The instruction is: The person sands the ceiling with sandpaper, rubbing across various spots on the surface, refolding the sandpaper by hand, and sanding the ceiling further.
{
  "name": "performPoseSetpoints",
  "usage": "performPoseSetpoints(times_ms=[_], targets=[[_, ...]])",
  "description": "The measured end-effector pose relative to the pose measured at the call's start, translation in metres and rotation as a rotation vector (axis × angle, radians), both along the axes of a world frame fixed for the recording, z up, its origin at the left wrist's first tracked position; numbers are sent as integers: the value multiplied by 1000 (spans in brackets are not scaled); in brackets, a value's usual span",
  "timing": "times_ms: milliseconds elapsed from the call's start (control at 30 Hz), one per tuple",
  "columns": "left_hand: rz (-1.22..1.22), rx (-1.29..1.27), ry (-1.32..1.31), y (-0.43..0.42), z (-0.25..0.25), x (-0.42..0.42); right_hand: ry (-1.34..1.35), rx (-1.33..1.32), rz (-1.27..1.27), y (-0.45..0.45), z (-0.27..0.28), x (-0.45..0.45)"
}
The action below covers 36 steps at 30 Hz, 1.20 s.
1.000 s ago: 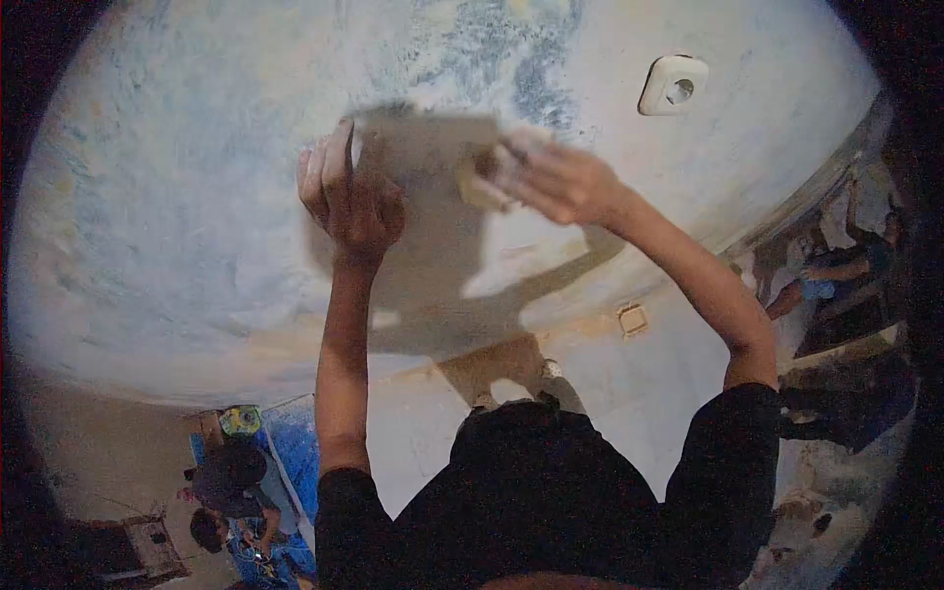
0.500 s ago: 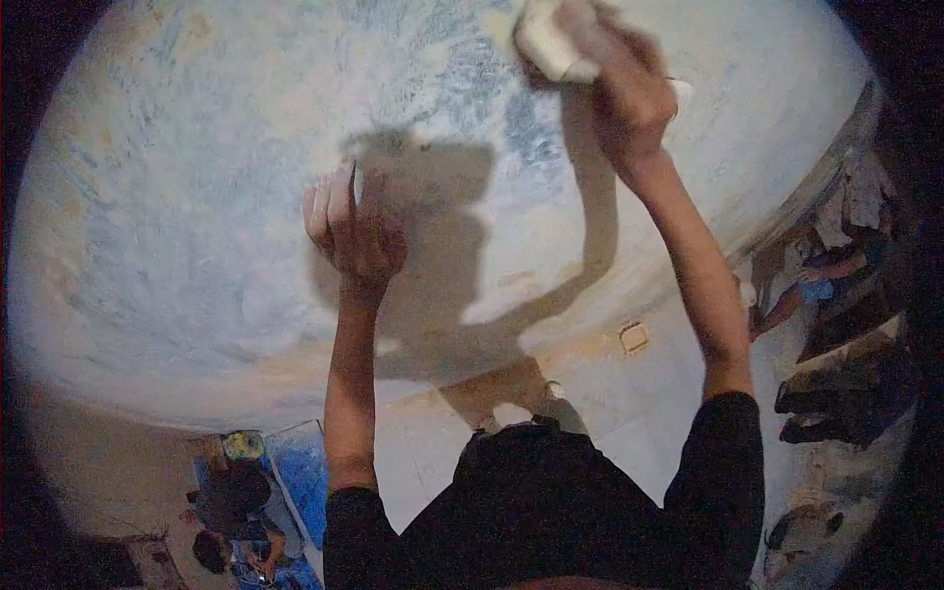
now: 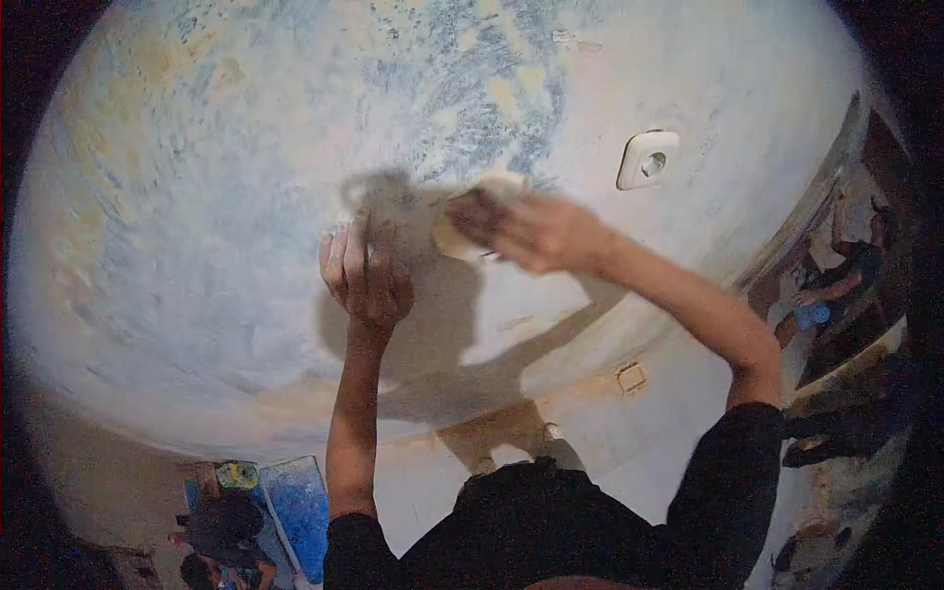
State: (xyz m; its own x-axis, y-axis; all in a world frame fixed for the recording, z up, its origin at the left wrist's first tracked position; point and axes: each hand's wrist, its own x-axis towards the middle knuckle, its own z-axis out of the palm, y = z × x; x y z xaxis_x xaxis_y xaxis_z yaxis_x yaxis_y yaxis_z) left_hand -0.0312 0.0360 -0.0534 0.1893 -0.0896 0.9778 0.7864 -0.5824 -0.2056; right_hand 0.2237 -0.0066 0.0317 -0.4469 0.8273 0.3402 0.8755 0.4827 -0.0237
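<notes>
My right hand (image 3: 551, 231) grips a pale, rounded pad (image 3: 454, 239) against the wall (image 3: 246, 187). Motion blurs the pad and fingertips, so its exact kind is unclear. To the left, my left hand (image 3: 366, 275) rests on the wall with its fingers stretched upward and slightly bent. No held object can be made out in it. Patchy whitish coating covers the wall, with blue-grey and yellowish areas showing through. My shadow falls between and behind both hands.
A white power socket (image 3: 649, 162) sits on the wall at upper right. Lower down is a small square wall box (image 3: 630, 379). Another person (image 3: 228, 531) is at lower left beside a blue panel (image 3: 298, 511); a second person (image 3: 846, 275) is at far right.
My right hand has swept down and left with the pale pad, from high on the wall to beside my left hand. The socket is now uncovered. My view has tilted slightly upward.
</notes>
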Motion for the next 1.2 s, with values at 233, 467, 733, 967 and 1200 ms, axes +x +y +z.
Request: performPoseSetpoints(times_ms=[233, 467, 733, 967, 1200], targets=[[58, -21, 7, -2, 2, -2, -27, 979, 215, -1, 22, -15], [71, -41, -11, -3, 0, -1, 87, 1203, 56, 15, 81, 7], [70, -26, 19, -2, 6, -2, 173, 1264, 136, 17, 92, 13], [37, -41, 25, -5, 1, -4, -120, 1024, 313, 6, 33, -6], [72, -28, -5, -7, 0, -5, 309, 768, 227, -7, 44, -37]])
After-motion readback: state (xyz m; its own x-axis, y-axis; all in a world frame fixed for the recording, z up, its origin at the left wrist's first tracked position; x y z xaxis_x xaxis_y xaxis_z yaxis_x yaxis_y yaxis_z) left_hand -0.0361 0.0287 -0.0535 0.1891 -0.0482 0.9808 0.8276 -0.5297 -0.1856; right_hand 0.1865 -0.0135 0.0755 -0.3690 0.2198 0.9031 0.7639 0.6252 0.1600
